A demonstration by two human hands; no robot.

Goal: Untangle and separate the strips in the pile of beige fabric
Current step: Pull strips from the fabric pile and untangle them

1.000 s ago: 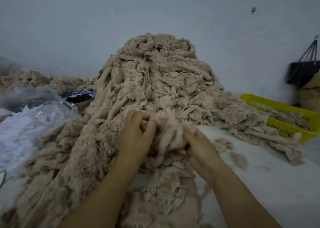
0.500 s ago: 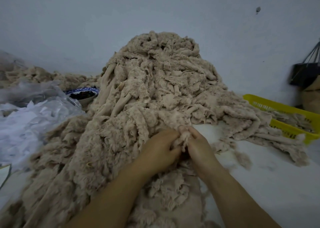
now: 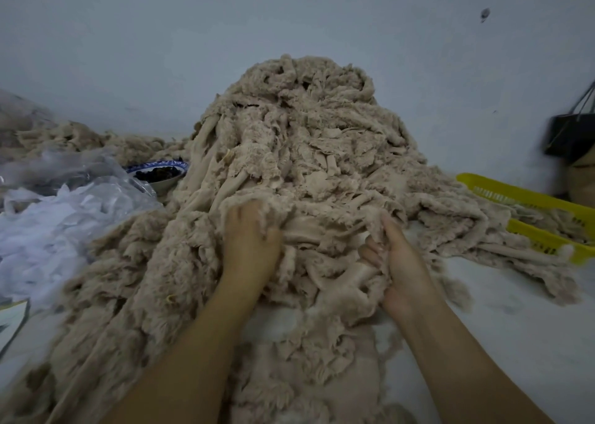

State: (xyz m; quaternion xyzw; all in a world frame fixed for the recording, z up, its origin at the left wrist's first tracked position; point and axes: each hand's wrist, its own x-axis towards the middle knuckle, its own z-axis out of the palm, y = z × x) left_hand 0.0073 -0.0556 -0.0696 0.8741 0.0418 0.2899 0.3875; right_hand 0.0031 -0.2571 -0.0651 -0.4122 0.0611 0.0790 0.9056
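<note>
I see the left hand (image 3: 251, 243) dug into the pile of beige fabric (image 3: 306, 140), its fingers curled round one end of a smooth strip (image 3: 325, 232). The right hand (image 3: 401, 262) clenches the other end, so the strip runs between them. The pile rises just beyond both hands and spills around them over the white bench (image 3: 515, 333); a yellow basket (image 3: 528, 198) lies past the right hand, a blue-rimmed bowl (image 3: 159, 174) beyond the left.
</note>
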